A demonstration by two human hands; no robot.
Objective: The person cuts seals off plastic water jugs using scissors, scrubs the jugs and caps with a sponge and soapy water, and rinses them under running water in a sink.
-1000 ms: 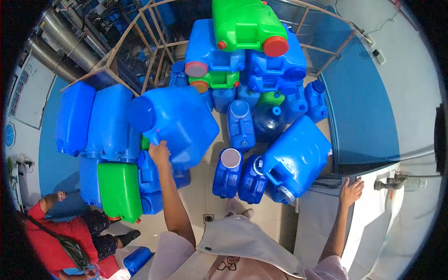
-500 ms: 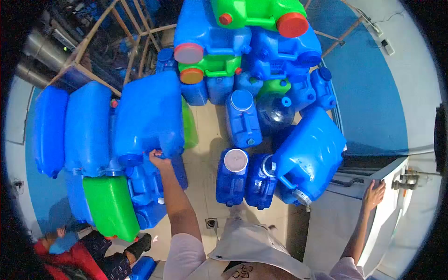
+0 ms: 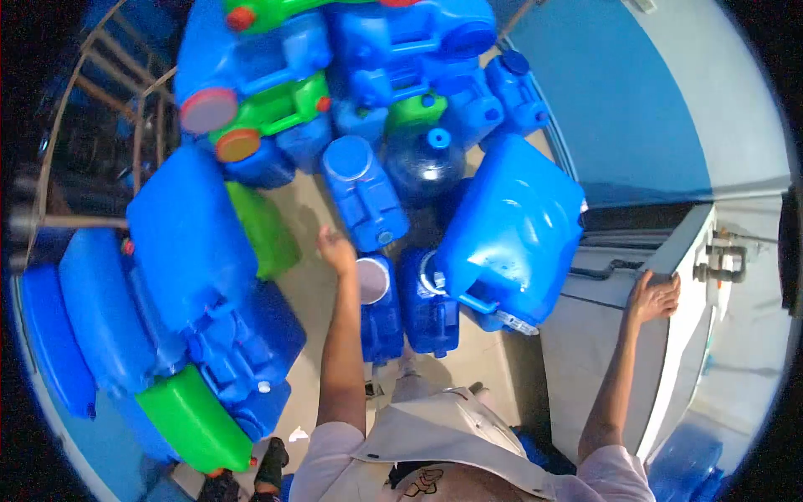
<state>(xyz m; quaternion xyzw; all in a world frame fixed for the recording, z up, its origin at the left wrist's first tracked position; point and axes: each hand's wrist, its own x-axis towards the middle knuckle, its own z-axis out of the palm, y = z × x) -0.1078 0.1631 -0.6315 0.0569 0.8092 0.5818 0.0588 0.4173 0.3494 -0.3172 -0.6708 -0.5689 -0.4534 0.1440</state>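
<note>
My left hand (image 3: 336,249) is raised over the floor with its fingers partly curled, and nothing shows in it. Close to its right are a blue jug (image 3: 368,201) and a dark blue jug with a pale cap (image 3: 381,322). Left of it a large blue container (image 3: 188,234) rests on the left stack, beside a green one (image 3: 263,230). My right hand (image 3: 655,297) lies on the edge of the white counter (image 3: 602,360), fingers spread. Between the hands a big blue container (image 3: 514,226) leans tilted with its handle toward me.
Blue and green containers are piled at the back, near a round dark bottle (image 3: 425,159). A green container (image 3: 196,418) lies low in the left stack. Another person's shoe (image 3: 272,462) shows at the lower left. A pipe valve (image 3: 721,263) sticks out at the right wall.
My left hand has let go of the large blue container, now on the left stack, and moved right. The view has turned to the right. My right hand stays on the counter edge.
</note>
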